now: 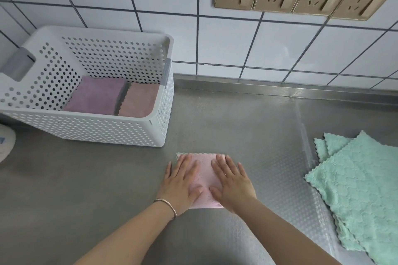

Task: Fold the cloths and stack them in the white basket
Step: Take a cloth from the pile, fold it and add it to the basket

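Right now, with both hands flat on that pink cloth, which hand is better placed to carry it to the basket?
Probably the left hand. The white basket stands to the left of the pink cloth, on that hand's side. The right hand would have to cross over.

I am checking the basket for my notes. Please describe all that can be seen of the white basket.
The white basket looks like plastic, rectangular, with perforated walls, a smooth rim and a grey handle at its left end. It stands upright on the steel counter, close to the tiled wall. Inside lie a folded purple cloth and a folded pink cloth, side by side.
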A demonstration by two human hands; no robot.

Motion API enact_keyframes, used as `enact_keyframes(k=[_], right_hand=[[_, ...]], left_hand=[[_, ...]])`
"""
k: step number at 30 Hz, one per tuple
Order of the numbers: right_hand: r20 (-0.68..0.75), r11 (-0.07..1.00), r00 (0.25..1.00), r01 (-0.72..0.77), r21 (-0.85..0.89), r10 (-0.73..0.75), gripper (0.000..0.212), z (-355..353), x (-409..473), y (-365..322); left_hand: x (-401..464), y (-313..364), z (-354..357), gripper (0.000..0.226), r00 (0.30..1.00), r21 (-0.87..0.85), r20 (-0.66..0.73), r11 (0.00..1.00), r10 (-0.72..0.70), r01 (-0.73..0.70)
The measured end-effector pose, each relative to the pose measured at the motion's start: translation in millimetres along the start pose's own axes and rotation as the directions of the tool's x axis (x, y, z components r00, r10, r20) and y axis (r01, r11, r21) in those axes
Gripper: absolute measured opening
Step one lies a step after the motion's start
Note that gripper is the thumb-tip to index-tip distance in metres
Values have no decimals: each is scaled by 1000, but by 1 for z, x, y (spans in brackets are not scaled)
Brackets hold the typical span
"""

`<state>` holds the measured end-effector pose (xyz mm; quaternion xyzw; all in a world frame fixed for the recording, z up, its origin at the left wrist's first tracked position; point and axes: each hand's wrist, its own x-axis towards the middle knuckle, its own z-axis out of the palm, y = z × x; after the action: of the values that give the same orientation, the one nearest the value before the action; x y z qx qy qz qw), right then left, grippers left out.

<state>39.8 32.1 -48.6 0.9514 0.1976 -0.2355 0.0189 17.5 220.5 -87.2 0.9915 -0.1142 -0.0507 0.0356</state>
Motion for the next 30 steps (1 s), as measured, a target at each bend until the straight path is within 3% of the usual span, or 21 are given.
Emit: enact_keyframes(k=[2, 4, 6, 8, 10, 12, 14, 18, 21, 23, 25, 26, 28, 30], right_hand=[[0, 993, 999, -50, 110, 50, 70, -7, -3, -3], [-85, 925, 976, -158, 346, 199, 61, -11, -10, -8], [-74, 722, 900, -293, 627, 430, 47, -12, -17, -11], [62, 493, 838, -377, 784, 542, 42, -10, -23, -12], [188, 418, 830, -444, 793, 525, 40, -9, -24, -14], [280, 423, 835, -494, 760, 474, 33, -7, -26, -18], [329, 429, 846, -504, 750, 420, 18, -8, -29, -20], [382, 257, 836, -499, 828, 394, 19, -8, -36, -13], [432, -29, 847, -445, 895, 309, 12, -3, -48, -9], [431, -186, 882, -399, 898, 190, 33, 1, -54, -4], [353, -202, 925, -322, 925, 139, 31, -6, -61, 1], [297, -203, 947, -269, 942, 121, 31, -13, -64, 3], [201, -193, 974, -177, 965, 108, 43, -35, -68, 0], [93, -157, 988, -73, 985, 125, 46, -65, -72, -13]], left_hand=[[-1, 0, -3, 67, 995, -59, -74, 996, -68, 64], [-6, 2, -9, 58, 942, -258, -153, 933, -298, 253], [-12, 7, -17, 42, 794, -422, -89, 745, -601, 516], [-18, 11, -27, 34, 661, -425, 69, 577, -747, 697], [-19, 13, -31, 34, 659, -339, 154, 587, -736, 736], [-22, 17, -31, 34, 695, -273, 206, 642, -689, 717], [-23, 22, -35, 33, 690, -300, 274, 622, -670, 724], [-27, 36, -50, 22, 640, -558, 424, 372, -640, 742], [-37, 47, -64, 11, 648, -651, 465, 263, -603, 712], [-43, 50, -71, 15, 663, -737, 504, 126, -553, 664], [-44, 51, -82, 26, 674, -796, 561, -88, -481, 599], [-44, 50, -90, 29, 669, -794, 576, -128, -469, 594], [-42, 46, -108, 35, 660, -786, 553, -57, -508, 615], [-42, 37, -126, 47, 693, -836, 391, 80, -606, 542]])
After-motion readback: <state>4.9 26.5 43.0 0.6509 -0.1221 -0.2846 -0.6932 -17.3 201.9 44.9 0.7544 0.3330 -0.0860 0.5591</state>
